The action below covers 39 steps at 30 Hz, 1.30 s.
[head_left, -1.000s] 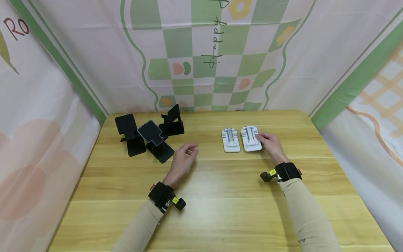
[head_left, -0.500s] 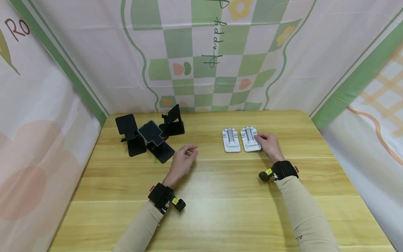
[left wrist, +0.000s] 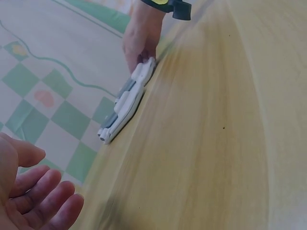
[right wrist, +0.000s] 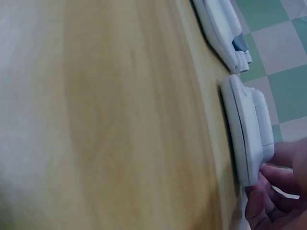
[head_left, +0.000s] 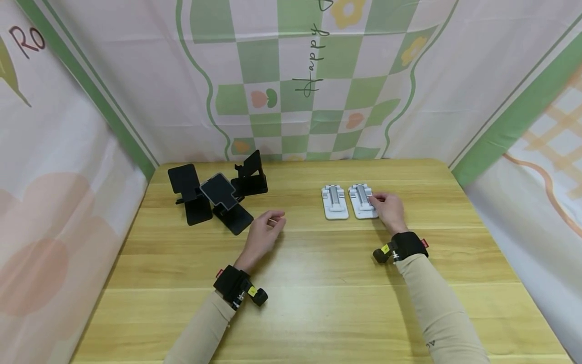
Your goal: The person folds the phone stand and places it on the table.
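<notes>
Two white folded phone stands [head_left: 335, 203] lie side by side on the table, each with a grey strip down its middle. My right hand [head_left: 389, 211] pinches the right-hand phone stand [head_left: 364, 207] at its right edge, thumb on top and fingers at the side, as the right wrist view shows. The other white stand [right wrist: 218, 33] lies just beyond it in that view. My left hand [head_left: 265, 233] rests over the table with loosely bent fingers [left wrist: 45, 191] and holds nothing. Closest to it is a black unfolded phone stand [head_left: 234, 219].
Two more black unfolded stands, one at the left [head_left: 184, 179] and one at the back [head_left: 250, 186], crowd around the nearest black one. A patterned cloth [head_left: 291, 101] hangs behind the wooden table [head_left: 318, 313], and more cloth lines both sides.
My right wrist has shifted slightly left, and the stand in that hand sits a touch closer to its neighbour. My left hand has barely moved.
</notes>
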Tool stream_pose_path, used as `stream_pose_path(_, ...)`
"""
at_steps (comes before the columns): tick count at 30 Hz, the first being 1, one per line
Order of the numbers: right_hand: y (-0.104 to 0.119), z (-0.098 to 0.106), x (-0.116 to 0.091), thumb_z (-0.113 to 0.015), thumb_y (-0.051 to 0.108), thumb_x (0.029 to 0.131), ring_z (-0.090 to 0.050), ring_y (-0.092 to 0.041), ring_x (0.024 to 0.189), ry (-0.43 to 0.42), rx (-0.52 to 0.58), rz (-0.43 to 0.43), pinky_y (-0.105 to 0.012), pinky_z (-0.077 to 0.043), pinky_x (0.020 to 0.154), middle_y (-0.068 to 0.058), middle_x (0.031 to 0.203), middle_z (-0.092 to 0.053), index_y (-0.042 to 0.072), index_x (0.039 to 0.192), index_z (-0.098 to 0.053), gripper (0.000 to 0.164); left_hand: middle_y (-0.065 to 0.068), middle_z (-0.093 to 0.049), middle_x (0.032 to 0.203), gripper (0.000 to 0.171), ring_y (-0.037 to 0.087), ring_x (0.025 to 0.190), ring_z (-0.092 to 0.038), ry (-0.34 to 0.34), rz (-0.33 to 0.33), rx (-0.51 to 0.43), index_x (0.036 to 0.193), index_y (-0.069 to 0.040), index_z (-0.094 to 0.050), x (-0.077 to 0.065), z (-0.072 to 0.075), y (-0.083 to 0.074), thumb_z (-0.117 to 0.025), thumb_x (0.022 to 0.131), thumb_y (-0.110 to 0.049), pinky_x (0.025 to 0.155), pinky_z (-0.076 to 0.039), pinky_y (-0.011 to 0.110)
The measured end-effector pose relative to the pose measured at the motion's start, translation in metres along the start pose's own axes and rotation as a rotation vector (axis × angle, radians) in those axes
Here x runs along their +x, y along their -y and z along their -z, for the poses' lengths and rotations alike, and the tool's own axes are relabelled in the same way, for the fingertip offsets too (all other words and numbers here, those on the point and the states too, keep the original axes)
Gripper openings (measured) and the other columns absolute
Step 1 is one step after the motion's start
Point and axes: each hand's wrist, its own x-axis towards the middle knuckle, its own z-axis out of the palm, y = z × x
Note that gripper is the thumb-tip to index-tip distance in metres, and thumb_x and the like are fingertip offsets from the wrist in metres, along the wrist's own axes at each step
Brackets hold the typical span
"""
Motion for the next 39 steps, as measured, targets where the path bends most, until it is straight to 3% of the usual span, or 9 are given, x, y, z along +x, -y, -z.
stream_pose_path(6, -0.002, 0.0, 0.001, -0.061, 0.018, 0.105, -0.065, -0.039, 0.104, -0.057, -0.01, 0.042, -0.033, -0.046, 0.079, -0.03, 0.114, -0.07, -0.01, 0.122, -0.07, 0.034, 0.011, -0.071, 0.11, 0.029, 0.024, 0.095, -0.066, -0.013, -0.015, 0.038, 0.126, -0.001, -0.07, 0.0, 0.002, -0.002, -0.066, 0.102, -0.018, 0.083, -0.057, 0.036)
stream_pose_path(13, -0.004, -0.001, 0.001, -0.061, 0.019, 0.105, -0.065, -0.036, 0.101, -0.074, 0.0, 0.046, -0.027, -0.044, 0.075, -0.029, 0.113, -0.071, -0.009, 0.12, -0.071, 0.033, 0.011, -0.071, 0.108, 0.028, 0.023, 0.094, -0.066, -0.047, -0.043, 0.054, 0.124, -0.002, -0.071, -0.002, 0.004, -0.002, -0.066, 0.102, -0.018, 0.079, -0.056, 0.031)
stream_pose_path(21, -0.006, -0.005, -0.004, -0.062, 0.013, 0.104, -0.063, -0.032, 0.094, -0.106, 0.036, 0.065, -0.019, -0.041, 0.068, -0.028, 0.108, -0.07, -0.009, 0.118, -0.071, 0.029, 0.012, -0.071, 0.096, 0.019, 0.018, 0.08, -0.066, -0.205, -0.223, -0.096, 0.114, -0.001, -0.074, -0.01, 0.021, -0.012, -0.065, 0.102, -0.013, 0.068, -0.053, 0.02)
stream_pose_path(26, -0.008, -0.007, -0.007, -0.061, 0.012, 0.104, -0.061, -0.031, 0.095, -0.098, 0.06, 0.052, -0.018, -0.041, 0.067, -0.027, 0.11, -0.068, -0.01, 0.12, -0.07, 0.028, 0.014, -0.069, 0.095, 0.014, 0.009, 0.081, -0.059, -0.316, -0.348, -0.076, 0.111, 0.001, -0.074, -0.013, 0.039, -0.016, -0.066, 0.1, -0.004, 0.072, -0.049, 0.014)
stream_pose_path(31, -0.009, -0.008, -0.008, -0.061, 0.01, 0.103, -0.061, -0.031, 0.097, -0.113, 0.079, 0.05, -0.014, -0.04, 0.067, -0.028, 0.112, -0.068, -0.01, 0.12, -0.069, 0.027, 0.023, -0.065, 0.099, 0.015, 0.004, 0.09, -0.056, -0.477, -0.412, -0.035, 0.11, 0.008, -0.071, -0.012, 0.064, -0.028, -0.065, 0.097, 0.005, 0.076, -0.047, 0.011)
stream_pose_path(33, -0.01, -0.009, -0.008, -0.061, 0.009, 0.103, -0.062, -0.031, 0.097, -0.124, 0.087, 0.057, -0.014, -0.04, 0.068, -0.028, 0.113, -0.069, -0.01, 0.12, -0.069, 0.027, 0.028, -0.061, 0.103, 0.016, 0.009, 0.093, -0.056, -0.557, -0.433, -0.031, 0.111, 0.012, -0.068, -0.011, 0.075, -0.039, -0.064, 0.096, 0.008, 0.08, -0.047, 0.015)
stream_pose_path(36, -0.01, -0.009, -0.008, -0.06, 0.009, 0.103, -0.061, -0.03, 0.098, -0.136, 0.098, 0.067, -0.014, -0.04, 0.069, -0.028, 0.114, -0.069, -0.01, 0.12, -0.069, 0.027, 0.033, -0.055, 0.114, 0.021, 0.023, 0.104, -0.055, -0.649, -0.456, -0.014, 0.115, 0.016, -0.064, -0.012, 0.089, -0.053, -0.062, 0.095, 0.01, 0.094, -0.046, 0.029)
stream_pose_path(39, -0.011, -0.009, -0.009, -0.06, 0.01, 0.103, -0.06, -0.029, 0.098, -0.154, 0.112, 0.073, -0.015, -0.04, 0.07, -0.027, 0.115, -0.068, -0.009, 0.121, -0.069, 0.028, 0.035, -0.05, 0.128, 0.031, 0.038, 0.119, -0.049, -0.677, -0.452, 0.01, 0.125, 0.017, -0.058, -0.013, 0.098, -0.058, -0.061, 0.095, 0.01, 0.106, -0.039, 0.048)
